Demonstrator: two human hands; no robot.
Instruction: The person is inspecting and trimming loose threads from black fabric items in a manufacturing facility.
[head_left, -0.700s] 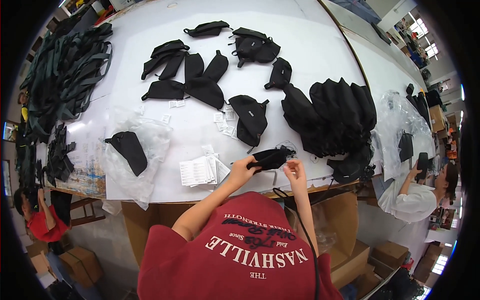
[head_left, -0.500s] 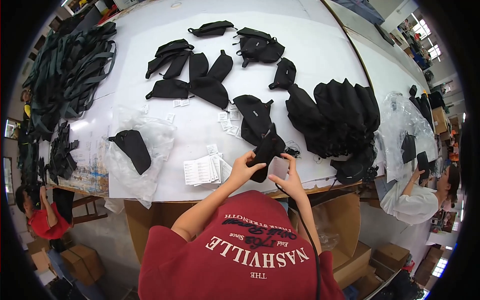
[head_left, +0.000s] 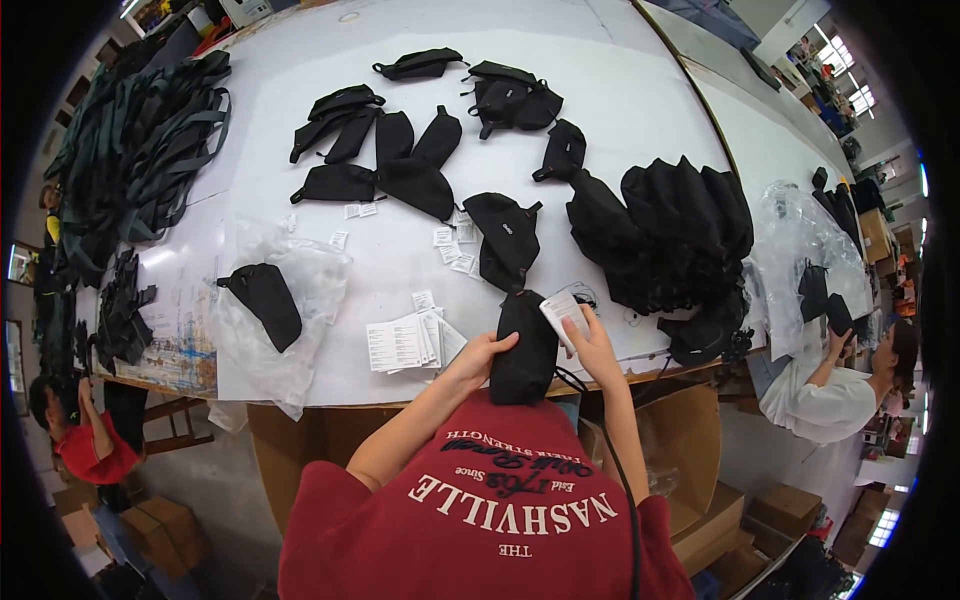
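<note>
At the table's front edge my left hand (head_left: 478, 360) grips a small black pouch (head_left: 522, 350) by its left side, thumb on top. My right hand (head_left: 596, 352) pinches a white printed card (head_left: 562, 316) beside the pouch's upper right; whether it is one card or a thin stack I cannot tell. Just beyond lies another black pouch (head_left: 505, 235) with a small white mark. A fanned pile of white printed cards (head_left: 400, 342) rests left of my hands. Small white labels (head_left: 455, 250) are scattered farther back.
Several black pouches (head_left: 415, 180) lie across the table's middle, with a big heap of them (head_left: 680, 230) to the right. Dark straps (head_left: 140, 150) are piled at far left. One pouch (head_left: 268, 300) sits on clear plastic (head_left: 315, 300). Co-workers are at both sides.
The pouch has turned to lie broad side up and come nearer to me. My right hand has raised the card, and its printed face now shows.
</note>
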